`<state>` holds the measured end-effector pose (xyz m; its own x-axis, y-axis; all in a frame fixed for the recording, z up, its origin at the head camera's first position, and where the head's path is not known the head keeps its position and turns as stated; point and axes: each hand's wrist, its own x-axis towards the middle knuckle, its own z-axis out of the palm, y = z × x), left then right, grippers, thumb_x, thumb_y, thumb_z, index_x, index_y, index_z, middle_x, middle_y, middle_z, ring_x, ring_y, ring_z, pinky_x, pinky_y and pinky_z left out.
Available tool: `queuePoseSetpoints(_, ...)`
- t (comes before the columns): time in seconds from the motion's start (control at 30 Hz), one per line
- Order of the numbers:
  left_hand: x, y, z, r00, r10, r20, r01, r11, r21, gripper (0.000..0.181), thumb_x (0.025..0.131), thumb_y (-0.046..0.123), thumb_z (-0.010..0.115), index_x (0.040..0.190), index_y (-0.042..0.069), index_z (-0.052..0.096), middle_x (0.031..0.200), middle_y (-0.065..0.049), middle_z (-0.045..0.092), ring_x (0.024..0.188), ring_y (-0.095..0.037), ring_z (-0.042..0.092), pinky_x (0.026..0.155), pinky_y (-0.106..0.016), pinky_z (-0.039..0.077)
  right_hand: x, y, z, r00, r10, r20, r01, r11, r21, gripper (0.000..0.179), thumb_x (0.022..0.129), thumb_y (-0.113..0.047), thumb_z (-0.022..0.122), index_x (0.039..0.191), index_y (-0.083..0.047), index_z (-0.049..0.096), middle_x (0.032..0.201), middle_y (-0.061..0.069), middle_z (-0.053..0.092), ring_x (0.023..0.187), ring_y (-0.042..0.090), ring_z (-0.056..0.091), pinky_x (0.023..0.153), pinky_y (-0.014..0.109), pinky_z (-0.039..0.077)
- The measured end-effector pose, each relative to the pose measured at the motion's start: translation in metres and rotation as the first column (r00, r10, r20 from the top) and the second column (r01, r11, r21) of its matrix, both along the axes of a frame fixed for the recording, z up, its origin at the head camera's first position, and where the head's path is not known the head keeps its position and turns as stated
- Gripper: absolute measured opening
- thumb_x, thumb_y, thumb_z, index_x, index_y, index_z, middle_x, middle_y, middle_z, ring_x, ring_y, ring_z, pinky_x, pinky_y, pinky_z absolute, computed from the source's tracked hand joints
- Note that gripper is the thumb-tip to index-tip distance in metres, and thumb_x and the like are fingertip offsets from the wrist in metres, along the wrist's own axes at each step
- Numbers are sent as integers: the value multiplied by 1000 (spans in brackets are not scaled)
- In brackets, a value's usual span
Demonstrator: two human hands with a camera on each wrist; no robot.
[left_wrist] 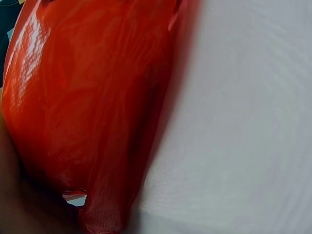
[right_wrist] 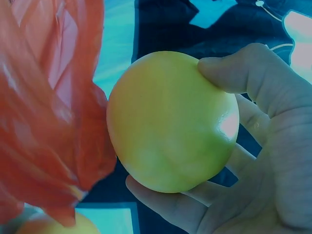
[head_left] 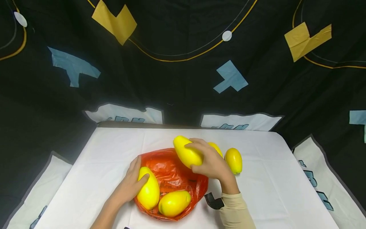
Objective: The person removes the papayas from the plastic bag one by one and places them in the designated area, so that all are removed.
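Note:
A red plastic bag [head_left: 160, 157] lies open on the white table, with two yellow mangoes inside: one upright at the left [head_left: 150, 190], one on its side [head_left: 175, 203] near the front. My left hand [head_left: 130, 184] grips the bag's left edge, thumb over the left mango; in the left wrist view the red bag [left_wrist: 87, 97] hides most of the fingers. Over the bag's right rear part, my right hand [head_left: 210, 160] holds another mango [head_left: 186, 151] between thumb and fingers. The right wrist view shows this mango [right_wrist: 170, 122] close beside the bag [right_wrist: 48, 107].
Right of the bag, a yellow mango [head_left: 233, 160] lies on the table [head_left: 274, 184], with another [head_left: 215, 148] partly hidden behind my right hand. A dark strap [head_left: 213, 201] hangs by the right sleeve. Black cloth [head_left: 177, 86] hangs behind the table.

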<state>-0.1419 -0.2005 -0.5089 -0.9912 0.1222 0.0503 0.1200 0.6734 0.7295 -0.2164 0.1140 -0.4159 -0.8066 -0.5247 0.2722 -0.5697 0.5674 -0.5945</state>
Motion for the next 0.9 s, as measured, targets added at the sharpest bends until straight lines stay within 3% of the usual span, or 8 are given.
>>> queuePoseSetpoints(0.9,0,0,1,1000,-3,7,3,1000,5,82,100,40,51,156,2,3,161,-20,2,146,-38,9,111,-62,18,-3,58,13,988,-155,1,154,982,-107,67,66,-12,81,127,-30,61,142,-8,46,117,22,49,86,47,53)
